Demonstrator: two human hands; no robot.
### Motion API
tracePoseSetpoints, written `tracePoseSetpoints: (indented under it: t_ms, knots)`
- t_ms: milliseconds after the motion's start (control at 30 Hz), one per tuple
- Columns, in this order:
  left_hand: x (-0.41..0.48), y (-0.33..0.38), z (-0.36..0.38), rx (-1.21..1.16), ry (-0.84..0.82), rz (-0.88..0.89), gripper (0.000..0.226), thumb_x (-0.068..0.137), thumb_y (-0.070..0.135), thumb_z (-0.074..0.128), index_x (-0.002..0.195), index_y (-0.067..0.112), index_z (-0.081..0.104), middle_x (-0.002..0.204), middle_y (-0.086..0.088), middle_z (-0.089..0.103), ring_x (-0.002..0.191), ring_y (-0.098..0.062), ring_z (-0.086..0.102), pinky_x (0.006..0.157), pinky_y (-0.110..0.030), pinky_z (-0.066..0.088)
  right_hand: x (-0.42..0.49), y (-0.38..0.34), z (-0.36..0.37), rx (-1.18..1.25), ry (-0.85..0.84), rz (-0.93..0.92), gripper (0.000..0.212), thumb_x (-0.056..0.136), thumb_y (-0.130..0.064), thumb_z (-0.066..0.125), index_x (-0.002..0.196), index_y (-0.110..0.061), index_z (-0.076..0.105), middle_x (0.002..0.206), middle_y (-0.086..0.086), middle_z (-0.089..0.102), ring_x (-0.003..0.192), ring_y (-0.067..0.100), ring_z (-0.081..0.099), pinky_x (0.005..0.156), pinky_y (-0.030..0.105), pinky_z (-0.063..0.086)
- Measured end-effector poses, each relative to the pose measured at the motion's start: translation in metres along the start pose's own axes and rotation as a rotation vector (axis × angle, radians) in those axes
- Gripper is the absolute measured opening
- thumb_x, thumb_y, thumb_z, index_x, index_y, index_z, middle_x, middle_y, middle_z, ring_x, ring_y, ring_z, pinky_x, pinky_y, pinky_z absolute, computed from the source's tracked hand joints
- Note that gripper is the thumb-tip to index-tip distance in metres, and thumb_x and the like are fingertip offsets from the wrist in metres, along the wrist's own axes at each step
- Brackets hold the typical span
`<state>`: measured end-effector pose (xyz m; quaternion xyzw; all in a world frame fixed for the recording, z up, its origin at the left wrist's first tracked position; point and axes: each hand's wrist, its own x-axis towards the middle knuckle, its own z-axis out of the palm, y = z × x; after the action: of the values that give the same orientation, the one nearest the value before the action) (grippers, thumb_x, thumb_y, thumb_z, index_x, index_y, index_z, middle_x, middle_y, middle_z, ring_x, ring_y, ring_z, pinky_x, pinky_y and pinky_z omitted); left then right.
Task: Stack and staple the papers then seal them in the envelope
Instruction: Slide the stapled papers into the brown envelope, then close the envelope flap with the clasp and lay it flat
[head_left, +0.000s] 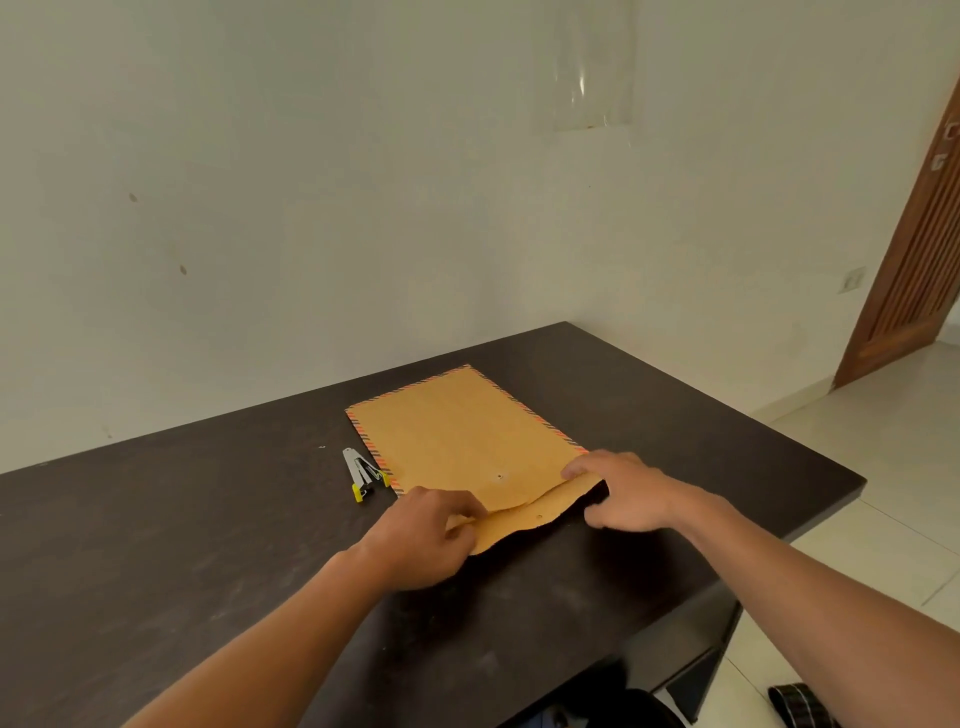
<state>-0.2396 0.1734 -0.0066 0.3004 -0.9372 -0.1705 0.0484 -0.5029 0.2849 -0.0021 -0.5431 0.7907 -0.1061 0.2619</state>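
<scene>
Desk (208, 519): dark top, set against a pale wall; carries everything below.
Envelope (457, 436): brown w/ striped red/dark edging, flat on desk mid-frame, long side running away from me, mouth end nearest me.
Flap (530, 514): at near end, part-raised & bowed, not flat yet.
Left hand (431, 540): mine, thumb & curled fingers pinch flap's left end.
Right hand (623, 493): fingers bent, tips on top at envelope's near right corner, thumb lower by flap edge; grips flap's right end.
Stapler (363, 475): small, silver w/ yellow-green bits, lying splayed on desk just left of envelope, apart from both hands.
</scene>
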Motion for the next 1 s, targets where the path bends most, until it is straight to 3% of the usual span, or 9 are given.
tracePoseSetpoints:
  t_ms: [67,133,267,400,500,600,767,867,1000]
  knots:
    - [-0.003,-0.002,-0.001,0.005,-0.045,-0.012,0.065,0.085,0.072,0.055,0.139,0.037,0.047,0.132,0.015,0.059,0.120,-0.010,0.052,0.106,-0.034,0.043,0.000,-0.001,0.006,-0.095,-0.005,-0.022,0.063,0.080,-0.043,0.066,0.139,-0.048,0.044,0.157,-0.011,0.033,0.146,0.025,0.024,0.116,0.051,0.025]
    - [-0.005,-0.005,-0.002,0.059,-0.104,-0.016,0.081,0.075,0.083,0.056,0.142,0.040,0.041,0.133,0.017,0.057,0.121,-0.009,0.050,0.108,-0.036,0.042,-0.001,-0.006,0.006,-0.258,0.051,-0.064,0.061,0.086,-0.056,0.063,0.142,-0.043,0.044,0.151,-0.008,0.038,0.144,0.026,0.027,0.113,0.052,0.024]
    - [0.001,-0.016,-0.001,0.146,-0.003,-0.008,0.038,0.094,0.053,0.056,0.124,0.031,0.064,0.124,0.011,0.064,0.114,-0.015,0.059,0.098,-0.041,0.051,-0.005,-0.020,0.005,-0.495,0.181,-0.146,0.046,0.095,-0.057,0.053,0.132,-0.031,0.059,0.125,-0.004,0.058,0.124,0.022,0.048,0.101,0.045,0.036]
    - [0.007,-0.020,-0.001,0.232,0.096,-0.092,0.035,0.097,0.042,0.054,0.129,0.029,0.062,0.128,0.009,0.064,0.119,-0.018,0.059,0.102,-0.040,0.047,-0.010,-0.025,0.008,-0.281,0.180,-0.149,0.032,0.096,-0.048,0.057,0.092,-0.018,0.068,0.086,-0.003,0.064,0.082,0.021,0.062,0.064,0.034,0.042]
    - [0.011,-0.024,0.004,0.265,0.249,-0.168,0.044,0.093,0.046,0.059,0.134,0.033,0.054,0.135,0.010,0.057,0.127,-0.017,0.051,0.107,-0.039,0.040,-0.011,-0.039,0.009,-0.204,0.217,-0.181,0.025,0.094,-0.046,0.063,0.089,-0.021,0.068,0.076,-0.014,0.059,0.076,0.015,0.061,0.069,0.032,0.049]
    - [0.013,-0.024,0.009,0.236,0.335,-0.240,0.047,0.090,0.051,0.062,0.132,0.032,0.051,0.131,0.007,0.049,0.121,-0.017,0.049,0.100,-0.035,0.044,-0.007,-0.055,0.021,-0.036,0.116,-0.164,0.014,0.092,-0.036,0.069,0.090,-0.023,0.067,0.072,-0.016,0.054,0.062,0.004,0.053,0.058,0.024,0.042]
    - [0.011,-0.023,0.014,0.098,0.214,-0.193,0.027,0.092,0.053,0.058,0.103,0.030,0.068,0.106,0.010,0.059,0.105,-0.013,0.057,0.084,-0.034,0.055,0.011,-0.069,0.046,0.135,0.127,-0.070,0.016,0.089,-0.029,0.074,0.086,-0.025,0.059,0.076,-0.004,0.064,0.047,0.012,0.061,0.048,0.024,0.047]
    - [0.009,-0.024,0.013,0.122,0.187,-0.187,0.047,0.088,0.071,0.049,0.104,0.032,0.068,0.105,0.011,0.062,0.098,-0.010,0.059,0.083,-0.035,0.056,0.019,-0.073,0.044,0.090,0.215,-0.066,0.017,0.085,-0.034,0.077,0.092,-0.026,0.063,0.088,-0.005,0.062,0.081,0.019,0.067,0.066,0.027,0.049]
    - [0.012,-0.017,0.012,0.169,0.143,-0.225,0.064,0.078,0.084,0.046,0.113,0.033,0.063,0.107,0.010,0.062,0.100,-0.013,0.058,0.091,-0.040,0.053,0.022,-0.071,0.036,-0.325,0.275,0.018,0.059,0.081,-0.067,0.065,0.130,-0.035,0.053,0.136,-0.003,0.045,0.131,0.026,0.039,0.103,0.046,0.042]
